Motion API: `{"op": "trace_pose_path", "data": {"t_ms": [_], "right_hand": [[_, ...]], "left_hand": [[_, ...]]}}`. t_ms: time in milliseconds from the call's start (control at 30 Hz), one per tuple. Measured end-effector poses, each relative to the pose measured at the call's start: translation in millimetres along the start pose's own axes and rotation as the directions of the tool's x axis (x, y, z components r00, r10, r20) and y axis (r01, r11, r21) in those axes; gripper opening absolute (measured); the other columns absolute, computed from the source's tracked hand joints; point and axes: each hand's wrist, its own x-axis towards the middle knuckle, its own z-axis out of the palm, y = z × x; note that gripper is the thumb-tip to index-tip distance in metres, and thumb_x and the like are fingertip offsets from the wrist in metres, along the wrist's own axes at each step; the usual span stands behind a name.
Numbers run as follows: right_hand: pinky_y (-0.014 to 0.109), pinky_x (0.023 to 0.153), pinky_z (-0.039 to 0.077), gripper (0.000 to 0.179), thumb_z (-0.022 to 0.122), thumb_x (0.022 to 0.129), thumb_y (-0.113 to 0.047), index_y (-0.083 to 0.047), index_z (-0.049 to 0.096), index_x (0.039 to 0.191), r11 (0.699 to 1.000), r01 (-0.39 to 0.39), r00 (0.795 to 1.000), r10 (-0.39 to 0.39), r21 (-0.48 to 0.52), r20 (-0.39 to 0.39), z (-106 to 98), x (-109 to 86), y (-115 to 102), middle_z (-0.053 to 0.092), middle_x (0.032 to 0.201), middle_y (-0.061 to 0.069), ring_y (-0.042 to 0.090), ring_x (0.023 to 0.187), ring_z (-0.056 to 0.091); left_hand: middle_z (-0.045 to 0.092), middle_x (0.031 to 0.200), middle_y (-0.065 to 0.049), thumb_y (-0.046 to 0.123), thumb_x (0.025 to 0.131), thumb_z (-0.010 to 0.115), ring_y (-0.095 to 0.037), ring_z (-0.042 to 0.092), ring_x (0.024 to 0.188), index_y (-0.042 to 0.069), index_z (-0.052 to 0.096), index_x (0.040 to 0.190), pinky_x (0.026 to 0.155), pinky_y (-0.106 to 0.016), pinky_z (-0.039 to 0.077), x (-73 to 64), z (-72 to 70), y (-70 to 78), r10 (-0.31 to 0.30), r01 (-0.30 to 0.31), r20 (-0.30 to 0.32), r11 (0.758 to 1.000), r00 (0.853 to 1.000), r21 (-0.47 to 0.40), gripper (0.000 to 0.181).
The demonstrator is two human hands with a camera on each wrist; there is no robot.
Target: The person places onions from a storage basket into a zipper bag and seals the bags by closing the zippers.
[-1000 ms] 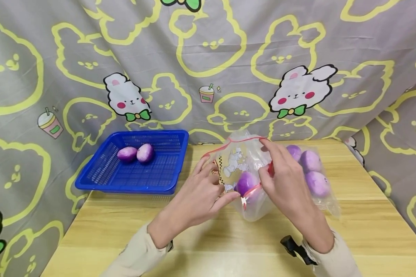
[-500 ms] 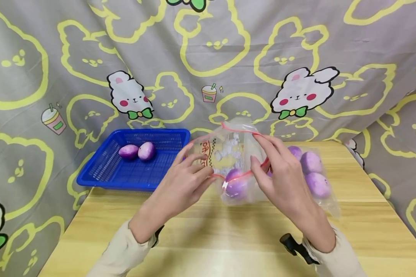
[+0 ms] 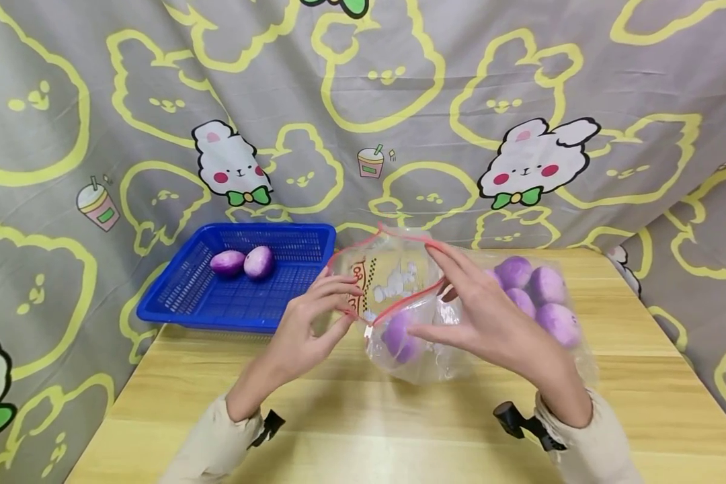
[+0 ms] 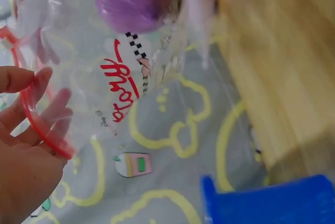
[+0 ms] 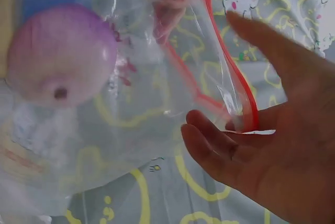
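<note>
My left hand point(image 3: 311, 312) pinches the red rim of a clear zip bag point(image 3: 441, 336), thumb outside and several fingers inside, as the left wrist view shows. Inside the bag lies a round purple-and-white fruit-like thing point(image 3: 402, 336), with a small dark spot at one end in the right wrist view. The bag's mouth gapes. My right hand point(image 3: 490, 306) has its fingers at the other end of the red rim point(image 5: 246, 114), with the thumb point(image 5: 261, 41) stretched out apart from the rim. White figures and red lettering point(image 4: 118, 85) are printed on the bag.
A blue plastic basket point(image 3: 175, 306) with two similar purple things point(image 3: 242, 262) stands at the left. At the right, a second clear bag point(image 3: 587, 363) holds several more point(image 3: 547, 286). A patterned curtain point(image 3: 393, 74) hangs behind the wooden table point(image 3: 363, 437).
The bag's mouth has widened, and the bag has shifted left with my left hand. My right thumb has come away from the rim. More purple things at the right are uncovered.
</note>
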Motion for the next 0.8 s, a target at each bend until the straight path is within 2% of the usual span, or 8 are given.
{"op": "trace_pose_path", "data": {"t_ms": [33,133,333,433,567,633,733,800], "right_hand": [[0.038,0.091,0.053,0.096,0.082,0.081,-0.043,-0.007,0.031,0.155,1.0,0.001,1.0,-0.001,0.002,0.011,3,0.5,1,0.035,0.157,0.01,0.018,0.111,0.058],[0.034,0.082,0.056,0.081,0.079,0.086,-0.035,-0.002,0.041,0.149,1.0,0.013,1.0,-0.013,-0.017,0.003,11,1.3,5,0.045,0.149,0.015,0.013,0.091,0.061],[0.032,0.08,0.057,0.072,0.077,0.088,-0.031,0.003,0.047,0.143,0.998,0.008,1.0,-0.009,-0.059,-0.008,23,0.4,8,0.05,0.145,0.018,0.012,0.084,0.063],[0.036,0.088,0.056,0.071,0.076,0.088,-0.032,0.003,0.047,0.143,0.998,0.01,1.0,-0.011,-0.07,-0.007,26,0.2,8,0.048,0.147,0.018,0.02,0.099,0.066],[0.045,0.102,0.048,0.071,0.076,0.089,-0.03,0.003,0.046,0.144,0.998,0.017,1.0,-0.017,-0.053,-0.002,30,1.1,7,0.046,0.149,0.018,0.033,0.126,0.055],[0.043,0.1,0.049,0.07,0.076,0.089,-0.03,0.003,0.046,0.144,0.999,0.013,1.0,-0.013,-0.042,0.001,31,0.8,7,0.046,0.149,0.018,0.03,0.121,0.059],[0.04,0.095,0.053,0.07,0.075,0.09,-0.031,0.002,0.046,0.145,0.999,0.005,1.0,-0.005,-0.039,-0.005,32,-0.1,8,0.045,0.149,0.018,0.021,0.101,0.065],[0.039,0.094,0.053,0.07,0.075,0.089,-0.031,0.003,0.046,0.144,0.999,0.002,1.0,-0.003,-0.043,-0.01,31,-1.0,10,0.046,0.149,0.018,0.02,0.098,0.066]], "left_hand": [[0.07,0.116,-0.01,0.0,0.086,0.065,-0.031,0.057,0.122,0.008,0.073,0.087,0.12,-0.05,0.02,-3.7,0.9,-2.2,-0.01,0.01,-0.012,1.0,1.0,-0.012,0.012],[0.068,0.121,-0.012,-0.001,0.084,0.065,-0.034,0.055,0.125,0.006,0.072,0.091,0.119,-0.05,0.022,-13.4,1.1,-8.7,-0.022,0.022,-0.052,1.0,0.998,-0.003,0.012],[0.063,0.129,-0.012,0.0,0.085,0.066,-0.033,0.052,0.128,0.005,0.07,0.107,0.112,-0.041,0.036,-25.0,-11.1,-23.3,-0.091,0.1,-0.124,0.993,0.988,0.064,0.023],[0.063,0.129,-0.009,-0.001,0.088,0.065,-0.029,0.053,0.126,0.007,0.068,0.112,0.107,-0.041,0.039,-27.8,-18.6,-33.7,-0.152,0.166,-0.125,0.979,0.981,0.119,0.026],[0.063,0.128,-0.01,0.0,0.089,0.064,-0.029,0.053,0.125,0.004,0.065,0.118,0.104,-0.047,0.041,-33.4,-25.6,-54.0,-0.217,0.233,-0.1,0.952,0.971,0.2,0.029],[0.062,0.127,-0.012,0.0,0.089,0.064,-0.03,0.053,0.124,0.003,0.063,0.12,0.104,-0.048,0.04,-35.0,-28.5,-65.5,-0.24,0.254,-0.09,0.939,0.967,0.231,0.031],[0.062,0.125,-0.015,-0.001,0.088,0.065,-0.032,0.053,0.122,0.0,0.061,0.122,0.103,-0.049,0.039,-35.5,-32.6,-83.2,-0.27,0.283,-0.088,0.92,0.959,0.27,0.034],[0.062,0.123,-0.017,-0.002,0.087,0.066,-0.033,0.054,0.121,-0.002,0.06,0.122,0.103,-0.05,0.039,-34.8,-35.2,-93.8,-0.29,0.304,-0.09,0.907,0.953,0.293,0.035]]}}
